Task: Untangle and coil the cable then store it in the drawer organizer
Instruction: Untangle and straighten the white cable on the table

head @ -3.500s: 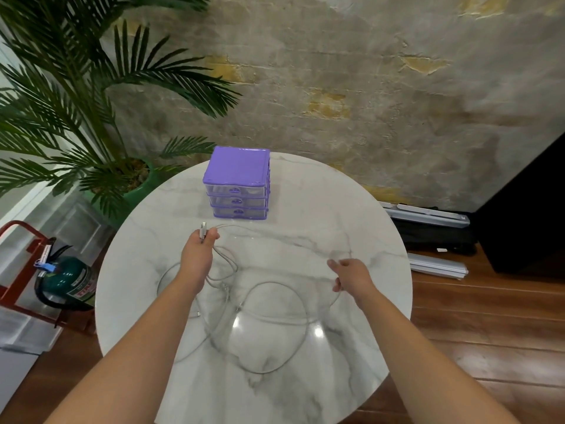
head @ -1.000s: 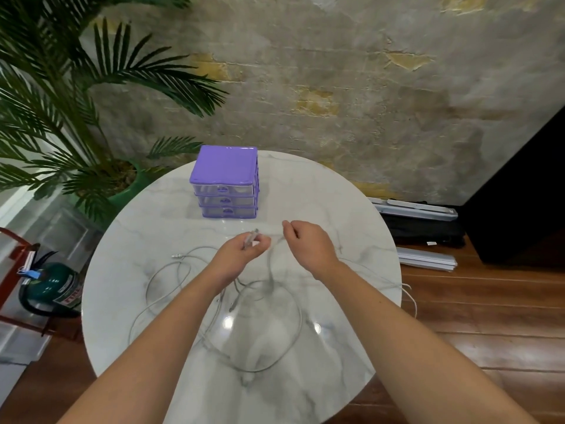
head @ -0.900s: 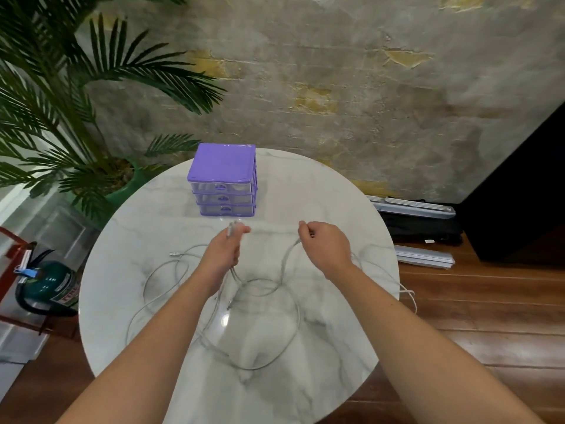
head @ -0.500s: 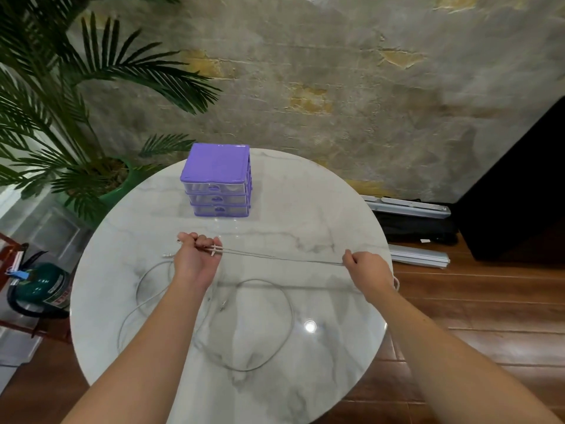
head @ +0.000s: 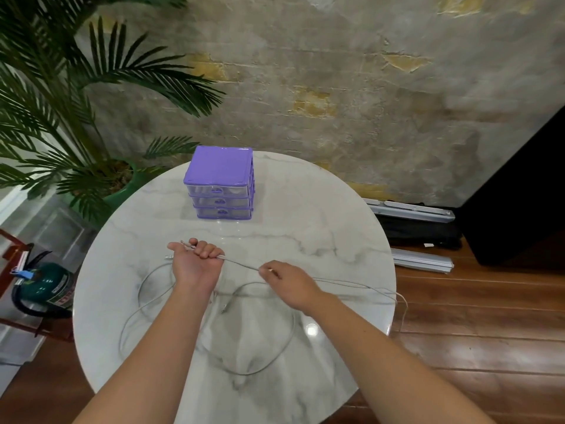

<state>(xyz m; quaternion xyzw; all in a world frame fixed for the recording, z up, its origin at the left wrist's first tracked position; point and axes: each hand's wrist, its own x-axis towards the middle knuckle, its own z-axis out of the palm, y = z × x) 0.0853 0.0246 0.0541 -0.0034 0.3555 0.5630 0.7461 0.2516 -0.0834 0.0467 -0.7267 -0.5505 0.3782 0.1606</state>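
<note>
In front of the purple drawer organizer (head: 219, 182), the left hand (head: 195, 264) holds a tight grip on the grey cable (head: 241, 262). Just right, the right hand (head: 287, 283) pinches the same strand; the rest lies in loose loops on the marble desk (head: 321, 228).

left hand (head: 195, 264): fist curled, palm up | right hand (head: 290, 283): fingertips pinched, palm down

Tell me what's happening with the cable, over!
Left hand grips cable end. Right hand pinches a stretch beside it. Rest lies in loose loops on table, one part hanging off the right edge. Drawer organizer shut, nothing blocking.
</note>
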